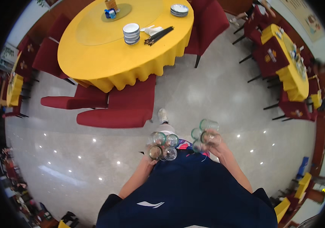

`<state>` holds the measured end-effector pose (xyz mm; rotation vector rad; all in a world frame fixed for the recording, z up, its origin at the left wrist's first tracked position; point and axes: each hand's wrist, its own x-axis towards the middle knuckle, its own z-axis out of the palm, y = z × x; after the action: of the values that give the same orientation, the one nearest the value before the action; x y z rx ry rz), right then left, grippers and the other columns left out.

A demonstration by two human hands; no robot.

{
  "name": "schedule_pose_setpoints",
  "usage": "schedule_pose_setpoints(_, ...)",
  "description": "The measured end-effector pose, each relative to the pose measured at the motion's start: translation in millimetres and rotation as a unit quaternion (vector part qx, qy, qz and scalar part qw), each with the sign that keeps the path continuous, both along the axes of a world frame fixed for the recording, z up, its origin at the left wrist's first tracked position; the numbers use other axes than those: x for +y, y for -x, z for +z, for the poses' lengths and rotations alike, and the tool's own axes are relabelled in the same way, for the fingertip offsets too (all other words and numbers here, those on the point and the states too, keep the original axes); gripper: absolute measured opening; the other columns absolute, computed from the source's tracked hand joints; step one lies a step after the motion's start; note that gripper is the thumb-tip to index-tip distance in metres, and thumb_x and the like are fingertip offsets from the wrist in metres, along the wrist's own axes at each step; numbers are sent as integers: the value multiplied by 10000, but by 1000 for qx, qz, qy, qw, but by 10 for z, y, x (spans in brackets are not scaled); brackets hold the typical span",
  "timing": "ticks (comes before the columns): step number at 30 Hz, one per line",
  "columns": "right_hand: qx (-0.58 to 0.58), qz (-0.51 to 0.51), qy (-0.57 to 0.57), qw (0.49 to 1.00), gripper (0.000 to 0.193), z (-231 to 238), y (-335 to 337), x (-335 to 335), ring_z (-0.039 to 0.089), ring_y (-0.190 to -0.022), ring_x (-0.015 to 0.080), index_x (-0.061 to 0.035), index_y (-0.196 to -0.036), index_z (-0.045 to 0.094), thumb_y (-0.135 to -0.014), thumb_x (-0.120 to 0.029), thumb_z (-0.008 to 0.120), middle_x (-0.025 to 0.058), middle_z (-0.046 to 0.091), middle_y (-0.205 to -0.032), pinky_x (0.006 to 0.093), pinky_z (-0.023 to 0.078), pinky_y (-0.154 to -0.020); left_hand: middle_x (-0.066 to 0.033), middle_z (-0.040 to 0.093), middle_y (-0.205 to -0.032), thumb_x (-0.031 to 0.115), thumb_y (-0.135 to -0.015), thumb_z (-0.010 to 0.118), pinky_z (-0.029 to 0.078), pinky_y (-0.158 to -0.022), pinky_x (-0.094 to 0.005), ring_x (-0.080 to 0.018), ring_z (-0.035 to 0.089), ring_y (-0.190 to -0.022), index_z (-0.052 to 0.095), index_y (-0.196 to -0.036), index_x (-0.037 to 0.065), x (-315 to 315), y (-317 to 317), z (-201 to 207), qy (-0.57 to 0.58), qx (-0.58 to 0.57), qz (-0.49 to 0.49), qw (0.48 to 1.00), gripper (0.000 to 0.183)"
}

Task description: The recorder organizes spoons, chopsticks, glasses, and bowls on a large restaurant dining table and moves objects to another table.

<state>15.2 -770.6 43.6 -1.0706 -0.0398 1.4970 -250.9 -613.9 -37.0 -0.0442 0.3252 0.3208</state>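
Several clear drinking glasses (170,153) are bunched together in my left hand (150,159), held in front of my body with their round rims facing up. My right hand (215,146) grips another cluster of clear drinking glasses (209,124), which tilt various ways and look greenish at the rims. The two clusters are apart. Glass hides part of the fingers on both hands. Ahead to the left stands a round table with a yellow cloth (105,62). It bears a stack of small bowls (131,34), white spoons (154,31), dark chopsticks (159,36) and stacked plates (179,10).
Red chairs (117,118) stand at the round table's near side, and one more red chair (208,28) is at its right. A long yellow-covered table (284,76) with red chairs runs along the right. Shiny grey floor (204,91) lies between. A person (246,14) is at the far right.
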Motion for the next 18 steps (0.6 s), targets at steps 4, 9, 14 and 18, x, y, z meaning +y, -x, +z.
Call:
schedule_pose_setpoints(4,-83,-12,-6,996,483,311,-1115,1470,679,-871,197,-31,-1269,508,-837,-97,714,83,656,-1041,341,599,-749,-226,643,-1082,140,-929,578,624,-708,-329,-275,700,-867,561,-1161,-40,735,-489,42,74,-42,30,996,294)
schedule_pose_setpoints(9,-300,136,24,944,435,601,-2334,3636,687,-910,209,-16,-1280,525,-864,-30,653,104,673,-1106,339,601,-706,-210,643,-1048,118,-947,506,621,-712,-367,-288,692,-876,555,-1160,-38,1436,-1085,373,56,136,120,982,270)
schedule_pose_setpoints(14,-560,237,11,794,274,339,-3206,5824,686,-815,210,-78,-1130,678,-862,-72,622,118,674,-1040,341,578,-665,-258,637,-982,82,-896,518,601,-570,-419,-347,678,-694,540,-1099,-7,1867,-1493,254,73,150,239,956,223)
schedule_pose_setpoints(18,-791,353,-20,500,271,-642,-3736,7488,693,-835,246,-155,-1051,731,-817,-80,618,152,693,-920,378,561,-713,-257,642,-950,39,-857,576,601,-566,-425,-356,681,-690,575,-1031,-11,2104,-2246,140,114,154,316,929,180)
